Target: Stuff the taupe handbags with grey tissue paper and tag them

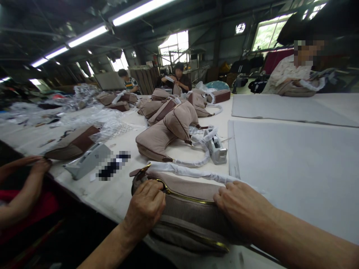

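A taupe handbag (193, 216) lies on its side at the table's front edge, its gold zipper (190, 198) running along the top. My left hand (148, 201) is closed at the zipper's left end, where a small dark gap shows; whether its fingers pinch the zipper pull is hidden. Further right, my right hand (242, 201) grips the bag's upper edge with bent fingers. Behind both hands stretches the bag's handle (190, 172), wrapped in white material. A second gold zipper (221, 244) shows low on the near side.
Beyond the bag stand a grey tape dispenser (218, 149) and several taupe handbags (154, 140). Another dispenser (86, 160) is at left, near a co-worker's hands (40, 164). Grey sheets (297, 164) cover the right side. Plastic wrapping (106, 123) lies at left; co-workers sit across the table.
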Motion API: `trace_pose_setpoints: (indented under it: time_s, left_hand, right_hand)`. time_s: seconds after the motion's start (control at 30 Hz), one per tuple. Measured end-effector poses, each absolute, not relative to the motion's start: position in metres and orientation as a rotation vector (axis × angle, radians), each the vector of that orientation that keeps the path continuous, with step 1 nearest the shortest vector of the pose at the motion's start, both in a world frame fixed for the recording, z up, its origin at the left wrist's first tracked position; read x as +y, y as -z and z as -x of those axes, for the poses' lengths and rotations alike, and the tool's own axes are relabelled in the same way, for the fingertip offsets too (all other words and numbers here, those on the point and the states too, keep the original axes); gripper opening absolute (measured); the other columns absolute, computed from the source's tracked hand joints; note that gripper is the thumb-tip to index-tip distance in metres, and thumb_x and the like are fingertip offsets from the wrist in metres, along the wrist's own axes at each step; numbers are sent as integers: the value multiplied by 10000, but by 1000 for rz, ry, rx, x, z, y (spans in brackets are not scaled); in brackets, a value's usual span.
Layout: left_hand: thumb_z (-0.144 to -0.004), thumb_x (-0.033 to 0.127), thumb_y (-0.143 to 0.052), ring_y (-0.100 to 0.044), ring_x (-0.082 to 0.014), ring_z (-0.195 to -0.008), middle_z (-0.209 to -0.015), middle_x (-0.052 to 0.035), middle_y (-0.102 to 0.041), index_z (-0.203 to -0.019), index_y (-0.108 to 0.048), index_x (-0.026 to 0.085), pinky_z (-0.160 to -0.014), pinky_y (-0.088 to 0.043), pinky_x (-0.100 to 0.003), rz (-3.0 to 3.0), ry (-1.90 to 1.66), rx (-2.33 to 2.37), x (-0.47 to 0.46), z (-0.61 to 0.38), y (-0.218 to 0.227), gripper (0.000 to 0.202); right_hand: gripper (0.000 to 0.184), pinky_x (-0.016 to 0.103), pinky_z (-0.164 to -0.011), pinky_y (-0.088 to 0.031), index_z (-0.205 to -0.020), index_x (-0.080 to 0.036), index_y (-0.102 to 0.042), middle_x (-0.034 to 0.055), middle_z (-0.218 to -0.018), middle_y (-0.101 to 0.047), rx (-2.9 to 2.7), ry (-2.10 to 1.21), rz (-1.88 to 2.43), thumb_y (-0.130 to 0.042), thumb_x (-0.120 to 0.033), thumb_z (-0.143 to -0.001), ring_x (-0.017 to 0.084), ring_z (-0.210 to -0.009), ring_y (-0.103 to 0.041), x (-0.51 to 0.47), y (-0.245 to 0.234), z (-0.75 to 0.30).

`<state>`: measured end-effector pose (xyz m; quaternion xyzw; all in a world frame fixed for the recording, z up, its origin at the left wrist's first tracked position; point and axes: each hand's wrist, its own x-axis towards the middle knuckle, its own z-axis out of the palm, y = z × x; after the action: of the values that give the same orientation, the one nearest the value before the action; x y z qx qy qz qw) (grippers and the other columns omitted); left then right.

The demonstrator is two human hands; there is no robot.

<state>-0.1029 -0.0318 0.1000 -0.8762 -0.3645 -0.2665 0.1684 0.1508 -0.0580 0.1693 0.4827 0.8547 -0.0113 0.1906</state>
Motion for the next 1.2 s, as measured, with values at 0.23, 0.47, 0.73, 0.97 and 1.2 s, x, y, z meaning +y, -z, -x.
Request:
trace_pose_setpoints:
  time_s: [0.23, 0.47, 0.73, 0.97, 1.2]
  left_hand:
    - [-823, 46, -520, -585, -239, -1015, -1020, -148, -624, -772, -560, 115, -914, -480, -360, 2355, 754, -950, -13, 134, -120, 95]
    - [-848, 62, -518, -606, -180, -924, -921, -92, -645, -740, -536, 139, -860, -495, -308, 2404, 803, -957, -6, 143, -114, 134]
    - [-837, 153, -516, -600, -268, -850, -928, -88, -688, -728, -584, 149, -682, -462, -398, 2342, 296, -1126, -19, 135, -128, 129]
    - [-845, 164, -496, -613, -201, -688, -747, -38, -660, -747, -585, 176, -600, -482, -304, 2486, 68, -1223, -8, 140, -144, 133]
    - [-851, 165, -509, -613, -229, -764, -1111, -153, -649, -722, -593, 141, -638, -488, -348, 2219, 325, -897, -18, 150, -124, 155]
  right_hand:
    - [246, 344, -611, -459, -894, -152, -699, 102, -841, -696, 2411, 42, -1341, -513, -26, -792, 257, -793, -661, -58, -166, -139]
    - [250, 347, -603, -440, -901, -171, -689, 78, -826, -692, 2474, -34, -1358, -517, -24, -794, 253, -778, -655, -58, -162, -140]
    - [240, 333, -557, -384, -872, -171, -681, 76, -796, -683, 2540, -89, -1351, -537, -15, -763, 243, -738, -644, -59, -169, -132]
    - [192, 336, -502, -320, -847, -143, -694, 98, -771, -680, 2575, -152, -1285, -581, -36, -735, 238, -702, -639, -63, -167, -131]
    - [210, 324, -523, -319, -909, -149, -696, 94, -831, -688, 2524, -103, -1313, -579, -47, -767, 227, -767, -648, -63, -166, -136]
